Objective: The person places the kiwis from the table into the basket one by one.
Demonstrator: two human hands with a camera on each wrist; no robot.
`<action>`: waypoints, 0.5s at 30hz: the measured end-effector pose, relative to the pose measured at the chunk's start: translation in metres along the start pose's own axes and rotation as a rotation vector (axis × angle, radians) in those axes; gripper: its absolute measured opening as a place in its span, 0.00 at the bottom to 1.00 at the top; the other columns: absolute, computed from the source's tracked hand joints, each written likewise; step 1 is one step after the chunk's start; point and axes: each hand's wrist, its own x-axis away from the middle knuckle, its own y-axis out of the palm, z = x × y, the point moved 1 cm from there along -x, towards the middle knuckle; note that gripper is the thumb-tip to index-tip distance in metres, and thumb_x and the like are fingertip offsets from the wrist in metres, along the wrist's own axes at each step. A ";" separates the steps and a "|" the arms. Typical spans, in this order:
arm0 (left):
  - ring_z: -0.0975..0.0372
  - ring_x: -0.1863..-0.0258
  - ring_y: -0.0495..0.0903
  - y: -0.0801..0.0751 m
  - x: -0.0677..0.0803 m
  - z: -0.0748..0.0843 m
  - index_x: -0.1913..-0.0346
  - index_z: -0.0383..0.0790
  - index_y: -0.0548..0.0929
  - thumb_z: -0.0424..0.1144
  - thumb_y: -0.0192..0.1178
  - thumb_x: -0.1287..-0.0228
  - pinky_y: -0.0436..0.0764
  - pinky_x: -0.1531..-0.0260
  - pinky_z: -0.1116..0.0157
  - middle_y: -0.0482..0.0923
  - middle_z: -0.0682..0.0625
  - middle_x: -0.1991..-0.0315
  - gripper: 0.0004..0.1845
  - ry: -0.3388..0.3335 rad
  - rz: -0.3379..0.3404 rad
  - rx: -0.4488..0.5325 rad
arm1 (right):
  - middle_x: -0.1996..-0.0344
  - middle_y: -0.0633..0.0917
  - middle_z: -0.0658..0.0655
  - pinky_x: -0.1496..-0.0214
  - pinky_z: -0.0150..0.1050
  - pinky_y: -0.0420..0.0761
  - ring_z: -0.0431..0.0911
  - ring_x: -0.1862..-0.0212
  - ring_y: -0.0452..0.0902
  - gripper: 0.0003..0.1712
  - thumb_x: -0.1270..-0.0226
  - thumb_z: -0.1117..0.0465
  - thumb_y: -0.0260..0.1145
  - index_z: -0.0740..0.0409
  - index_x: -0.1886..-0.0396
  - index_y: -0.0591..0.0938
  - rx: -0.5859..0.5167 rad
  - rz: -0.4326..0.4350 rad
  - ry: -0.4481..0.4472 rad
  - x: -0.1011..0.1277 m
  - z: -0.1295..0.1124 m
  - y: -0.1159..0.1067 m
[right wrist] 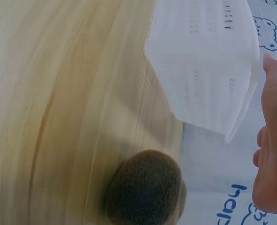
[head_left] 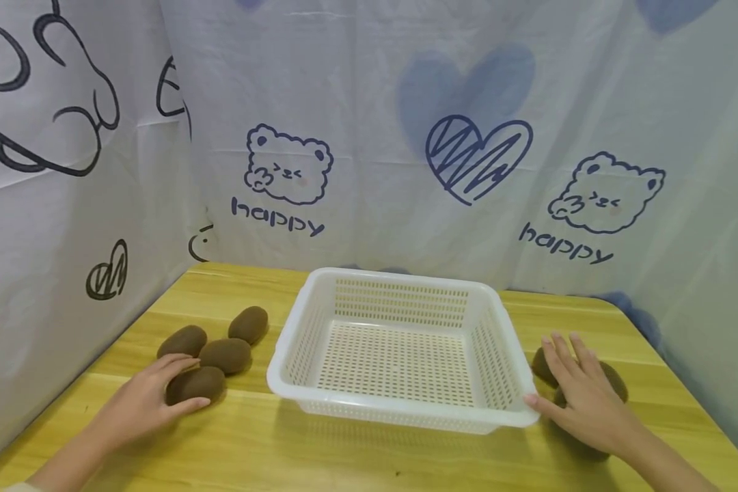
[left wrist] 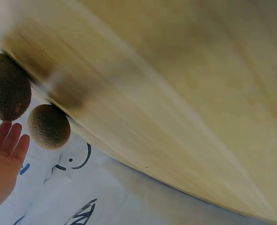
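Several brown fuzzy kiwis lie on the left of the table. My left hand (head_left: 138, 403) is at the nearest kiwi (head_left: 195, 387), thumb on its near side and fingers at its far side; the fingers look fairly straight in the left wrist view, beside a kiwi (left wrist: 8, 86). On the right, my right hand (head_left: 590, 400) hovers with spread fingers over more kiwis (head_left: 615, 381), partly hiding them. Its thumb tip is by the right front corner of a white plastic basket (head_left: 400, 403). A kiwi (right wrist: 145, 187) sits below that hand in the right wrist view.
The basket stands mid-table between the two kiwi groups, its slotted floor showing. Other left kiwis (head_left: 249, 324) lie behind the nearest one. A white printed cloth (head_left: 369, 205) hangs behind and beside the wooden table (head_left: 344, 465).
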 end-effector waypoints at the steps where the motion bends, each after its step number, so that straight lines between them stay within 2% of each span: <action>1: 0.44 0.53 0.77 -0.001 0.000 -0.001 0.52 0.34 0.80 0.53 0.71 0.56 0.77 0.58 0.44 0.77 0.40 0.52 0.31 0.005 0.005 0.004 | 0.29 0.45 0.72 0.29 0.60 0.24 0.60 0.27 0.20 0.53 0.36 0.39 0.56 0.68 0.28 0.44 -0.003 -0.004 0.001 -0.001 -0.001 0.000; 5: 0.46 0.55 0.79 -0.001 0.002 -0.005 0.53 0.35 0.80 0.52 0.72 0.57 0.79 0.59 0.47 0.79 0.42 0.55 0.30 0.022 0.002 0.013 | 0.28 0.46 0.69 0.30 0.66 0.34 0.58 0.27 0.21 0.52 0.37 0.39 0.57 0.67 0.28 0.46 -0.028 -0.007 -0.010 -0.002 -0.005 0.002; 7: 0.47 0.55 0.79 -0.001 0.003 -0.007 0.53 0.35 0.80 0.52 0.72 0.58 0.79 0.59 0.47 0.80 0.42 0.55 0.31 0.023 -0.011 0.021 | 0.28 0.46 0.68 0.30 0.66 0.36 0.58 0.27 0.22 0.53 0.37 0.39 0.57 0.66 0.28 0.46 -0.040 -0.011 -0.018 -0.002 -0.007 0.003; 10: 0.45 0.55 0.79 0.000 0.004 -0.011 0.51 0.33 0.79 0.51 0.73 0.58 0.79 0.58 0.46 0.79 0.40 0.54 0.33 0.014 -0.039 0.041 | 0.27 0.45 0.67 0.29 0.63 0.32 0.57 0.26 0.22 0.52 0.38 0.40 0.58 0.65 0.27 0.46 -0.057 -0.011 -0.032 -0.001 -0.008 0.004; 15: 0.45 0.56 0.79 0.000 0.005 -0.016 0.49 0.31 0.78 0.50 0.74 0.60 0.80 0.60 0.49 0.80 0.38 0.53 0.35 0.002 -0.082 0.052 | 0.27 0.45 0.65 0.28 0.62 0.32 0.55 0.26 0.23 0.52 0.38 0.40 0.59 0.62 0.27 0.46 -0.074 -0.009 -0.052 -0.001 -0.012 0.006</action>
